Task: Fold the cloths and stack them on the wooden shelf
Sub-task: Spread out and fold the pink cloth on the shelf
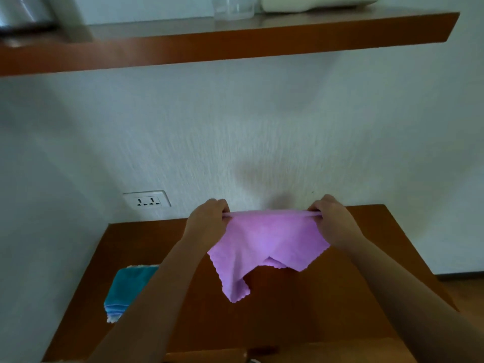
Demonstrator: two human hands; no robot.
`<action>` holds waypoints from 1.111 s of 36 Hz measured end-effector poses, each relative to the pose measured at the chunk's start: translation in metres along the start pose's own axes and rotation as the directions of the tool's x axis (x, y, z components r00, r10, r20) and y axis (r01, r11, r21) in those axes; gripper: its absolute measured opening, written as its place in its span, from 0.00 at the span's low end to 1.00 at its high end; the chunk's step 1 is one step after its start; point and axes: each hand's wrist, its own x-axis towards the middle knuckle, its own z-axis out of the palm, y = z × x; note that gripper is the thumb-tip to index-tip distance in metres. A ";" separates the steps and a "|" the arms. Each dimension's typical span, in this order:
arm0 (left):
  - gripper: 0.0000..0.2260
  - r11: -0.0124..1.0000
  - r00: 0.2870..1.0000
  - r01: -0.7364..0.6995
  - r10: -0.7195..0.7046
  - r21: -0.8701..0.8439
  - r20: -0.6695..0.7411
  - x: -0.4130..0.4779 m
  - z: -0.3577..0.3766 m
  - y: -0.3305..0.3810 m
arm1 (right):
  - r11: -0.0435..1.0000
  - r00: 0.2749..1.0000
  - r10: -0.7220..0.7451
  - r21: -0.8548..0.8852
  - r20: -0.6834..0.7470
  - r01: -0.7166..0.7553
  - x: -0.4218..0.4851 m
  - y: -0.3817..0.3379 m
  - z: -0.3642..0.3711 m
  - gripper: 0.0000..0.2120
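A pink cloth point(264, 244) with scalloped edges hangs in the air above the lower wooden shelf point(327, 297), stretched between both hands along its top edge. My left hand point(209, 218) pinches its left corner and my right hand point(332, 218) pinches its right corner. The cloth's lower part droops unevenly toward the wood. A folded blue cloth point(128, 289) lies on the shelf's left side, partly behind my left forearm, with lighter layers showing at its near end.
A second wooden shelf point(235, 45) runs across the wall high above, carrying a clear glass container point(233, 7), a white object at the right and a metallic thing at the left. A white wall socket point(146, 200) sits left of my hands.
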 end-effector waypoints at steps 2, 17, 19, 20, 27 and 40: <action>0.07 0.999 0.998 0.031 -0.030 0.014 -0.062 0.009 -0.004 -0.002 | 1.000 1.000 -0.005 -0.015 -0.011 0.004 0.013 -0.001 -0.002 0.13; 0.09 0.986 0.703 -0.164 0.135 0.025 -0.699 0.052 -0.051 -0.010 | 0.940 0.808 -0.331 -0.097 -0.487 0.326 0.078 -0.027 -0.071 0.10; 0.09 0.983 0.685 -0.179 0.155 0.042 -0.711 0.046 -0.047 -0.009 | 0.926 0.794 -0.371 -0.127 -0.482 0.356 0.072 -0.025 -0.073 0.09; 0.09 0.981 0.685 -0.183 0.175 0.066 -0.708 0.040 -0.042 -0.010 | 0.921 0.802 -0.383 -0.126 -0.459 0.367 0.067 -0.023 -0.071 0.10; 0.11 0.989 0.950 -0.079 0.114 0.128 -0.292 -0.027 0.023 -0.027 | 0.932 0.932 -0.360 -0.029 0.042 0.362 0.016 0.003 -0.020 0.09; 0.10 0.971 0.946 -0.066 -0.012 0.232 0.323 -0.113 0.132 -0.054 | 0.986 0.790 0.016 -0.142 0.613 0.090 -0.078 0.033 0.098 0.06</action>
